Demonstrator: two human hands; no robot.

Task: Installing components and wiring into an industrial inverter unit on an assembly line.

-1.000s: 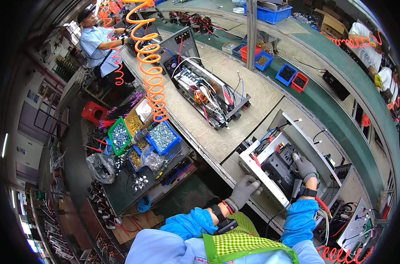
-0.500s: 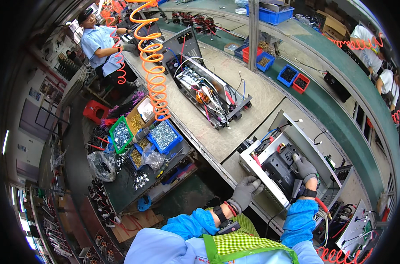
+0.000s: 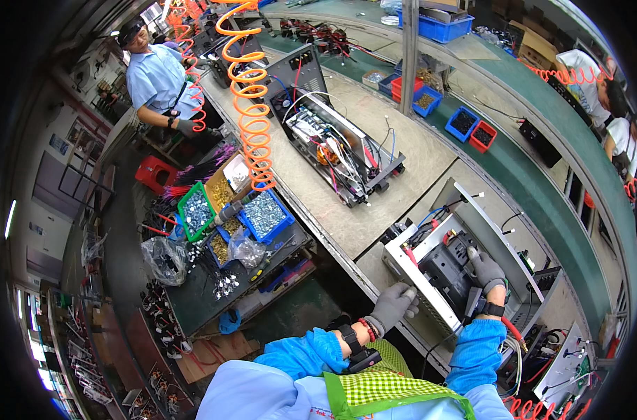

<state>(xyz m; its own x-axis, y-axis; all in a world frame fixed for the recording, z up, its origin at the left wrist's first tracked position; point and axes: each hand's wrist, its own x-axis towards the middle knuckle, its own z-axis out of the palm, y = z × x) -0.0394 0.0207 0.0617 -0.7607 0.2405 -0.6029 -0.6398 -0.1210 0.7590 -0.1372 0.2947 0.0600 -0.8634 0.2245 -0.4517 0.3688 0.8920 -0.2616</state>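
Black part (image 3: 446, 271) in, case (image 3: 415, 288) uncovered, lead plug (image 3: 479, 195) free; right hand (image 3: 487, 271) on part, left hand (image 3: 394, 306) half-curled, can't tell if fingers pinch.

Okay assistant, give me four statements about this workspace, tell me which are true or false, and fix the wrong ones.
1. Your left hand is gloved in grey. True.
2. Your right hand holds a screwdriver. False: your right hand is on the black part in the open metal case.
3. An orange coiled hose hangs left of the wired unit. True.
4. The green bin is empty. False: the green bin holds small silvery pieces.
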